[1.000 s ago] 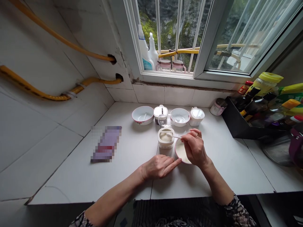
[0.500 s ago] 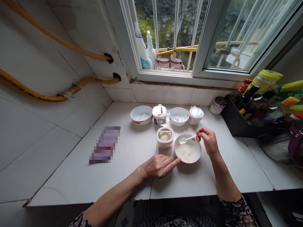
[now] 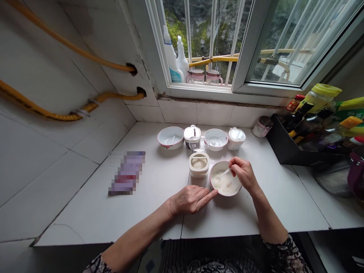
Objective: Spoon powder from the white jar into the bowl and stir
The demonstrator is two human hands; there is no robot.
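Observation:
My right hand (image 3: 242, 174) pinches the handle of a small white spoon (image 3: 226, 173). The spoon's tip dips into pale powder or grains (image 3: 227, 185) in a white bowl (image 3: 215, 189) with a pink rim. Fingers stretched out and holding nothing, my left hand (image 3: 190, 200) rests its index fingertip against the bowl's near left rim. Just left of the bowl stands a white seasoning jar (image 3: 199, 173), with pale contents inside and its clear lid (image 3: 198, 144) flipped up.
Behind are two more bowls (image 3: 162, 143) (image 3: 215, 146) and two lidded jars (image 3: 192, 133) (image 3: 236, 139). A pixelated purple packet (image 3: 127, 174) lies left on the counter. At right stand a glass jar (image 3: 262, 127), a black box (image 3: 280, 148) of bottles and a metal pot (image 3: 332, 182).
My right hand has moved slightly left, lowering the spoon from above the bowl into the powder. My left hand stays at the rim.

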